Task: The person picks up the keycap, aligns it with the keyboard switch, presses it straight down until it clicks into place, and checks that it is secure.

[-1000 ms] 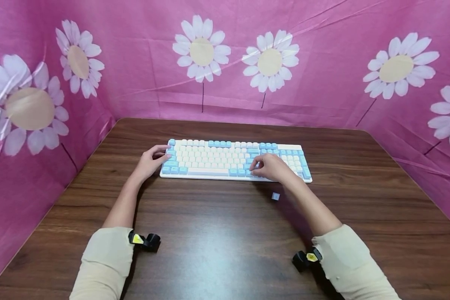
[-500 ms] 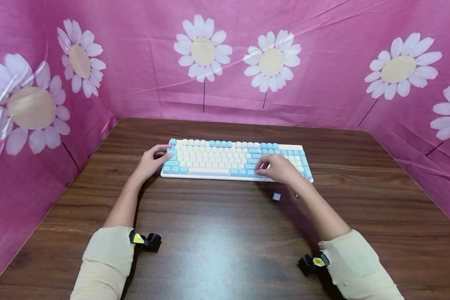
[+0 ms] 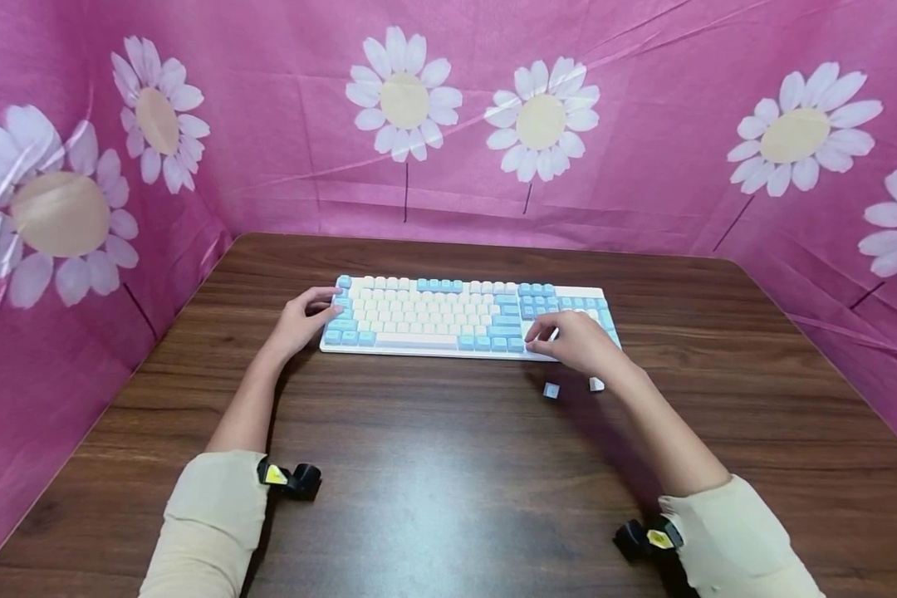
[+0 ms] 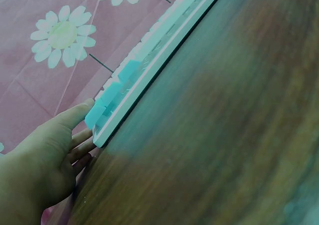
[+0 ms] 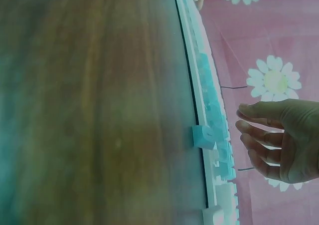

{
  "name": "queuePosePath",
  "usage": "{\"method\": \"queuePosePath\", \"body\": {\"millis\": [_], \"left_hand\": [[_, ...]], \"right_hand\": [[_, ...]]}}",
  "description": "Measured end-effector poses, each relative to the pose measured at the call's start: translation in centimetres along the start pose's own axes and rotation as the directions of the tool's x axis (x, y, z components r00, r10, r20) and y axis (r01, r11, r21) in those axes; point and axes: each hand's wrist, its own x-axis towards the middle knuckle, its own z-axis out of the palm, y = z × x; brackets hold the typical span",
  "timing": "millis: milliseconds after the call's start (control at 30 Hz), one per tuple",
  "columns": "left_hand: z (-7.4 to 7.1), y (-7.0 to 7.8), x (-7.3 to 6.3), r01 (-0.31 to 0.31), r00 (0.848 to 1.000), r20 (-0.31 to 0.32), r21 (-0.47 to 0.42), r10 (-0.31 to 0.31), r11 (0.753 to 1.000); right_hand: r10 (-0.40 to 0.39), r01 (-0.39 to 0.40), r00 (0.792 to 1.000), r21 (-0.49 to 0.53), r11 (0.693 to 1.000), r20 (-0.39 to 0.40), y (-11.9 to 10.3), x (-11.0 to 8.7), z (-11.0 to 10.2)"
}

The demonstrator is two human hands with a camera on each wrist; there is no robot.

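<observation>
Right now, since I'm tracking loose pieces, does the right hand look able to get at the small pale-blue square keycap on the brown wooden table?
Probably yes: the right hand looks empty and is close by, and nothing visible covers the keycap or blocks the way.

Two hands point(image 3: 301, 320), two black wrist cameras point(image 3: 305, 482), one keyboard point(image 3: 426, 316) and two loose keycaps point(image 3: 551, 390) share one desk point(image 3: 419, 432). At least six daisies point(image 3: 404, 100), the rightmost only partly in view, mark one pink backdrop point(image 3: 269, 124).
</observation>
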Motion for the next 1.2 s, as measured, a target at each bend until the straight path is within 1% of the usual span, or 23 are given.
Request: {"method": "queuePosePath", "body": {"millis": [200, 433, 600, 733, 800, 1033, 1200], "left_hand": [[0.0, 0.0, 0.0, 0.004, 1.0, 0.002, 0.007, -0.004, 1.0], [0.0, 0.1, 0.1, 0.009, 1.0, 0.001, 0.005, -0.009, 1.0], [0.0, 0.0, 0.1, 0.012, 1.0, 0.0, 0.009, -0.012, 1.0], [0.0, -0.1, 0.1, 0.014, 1.0, 0.004, 0.008, -0.014, 1.0], [0.0, -0.2, 0.1, 0.017, 1.0, 0.003, 0.008, -0.017, 1.0], [0.0, -0.1, 0.0, 0.007, 1.0, -0.004, 0.011, -0.007, 1.0], [0.0, -0.1, 0.1, 0.001, 1.0, -0.005, 0.01, -0.001, 1.0]], "right_hand": [[-0.027, 0.027, 1.0, -0.03, 0.999, -0.009, 0.4, -0.9, -0.2], [-0.052, 0.052, 0.999, -0.025, 0.998, -0.011, 0.7, -2.2, -0.5], [-0.015, 0.015, 1.0, -0.021, 1.0, 0.016, 0.9, -3.1, -0.6], [0.001, 0.0, 1.0, -0.043, 0.999, 0.023, 1.4, -3.7, -0.4], [0.002, -0.001, 1.0, -0.039, 0.999, 0.025, 1.6, -3.9, -0.2], [-0.042, 0.041, 0.998, 0.003, 0.999, 0.041, 2.5, -4.4, 0.7], [-0.025, 0.024, 0.998, 0.023, 0.999, 0.056, 2.5, -4.7, 1.0]]}}
